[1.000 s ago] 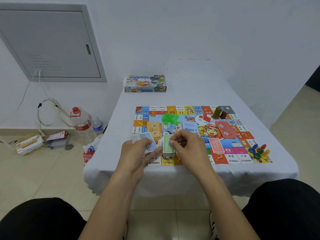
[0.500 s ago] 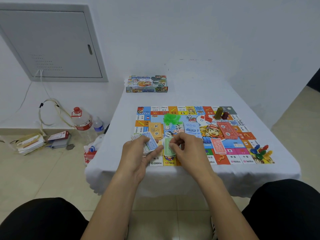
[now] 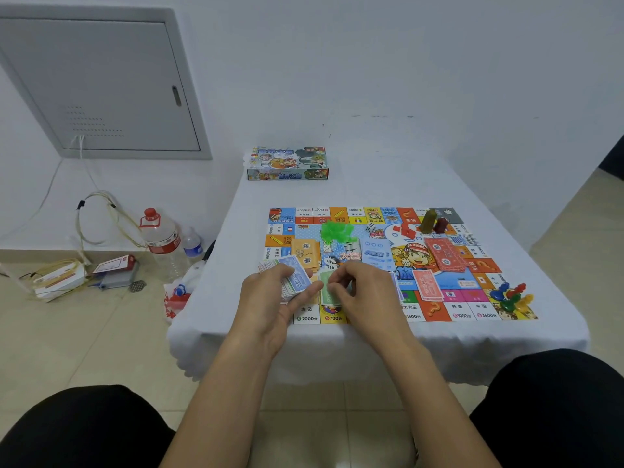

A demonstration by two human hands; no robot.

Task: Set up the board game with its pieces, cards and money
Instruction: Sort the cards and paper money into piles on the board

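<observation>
Money is the risk: your left hand (image 3: 270,298) grips a fanned note stack (image 3: 293,278) over the board (image 3: 472,275); your right hand (image 3: 363,292) apparently pinches one green note (image 3: 326,290), so a loosened grip scatters notes onto the sorted piles.

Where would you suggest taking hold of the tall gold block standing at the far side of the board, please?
Pinch the gold block by its two long side faces near the top, coming down from above. It stands upright and narrow, so its top is free, while a dark red piece sits close on its right and red houses lie to its left, leaving little room for a low sideways approach.
</observation>
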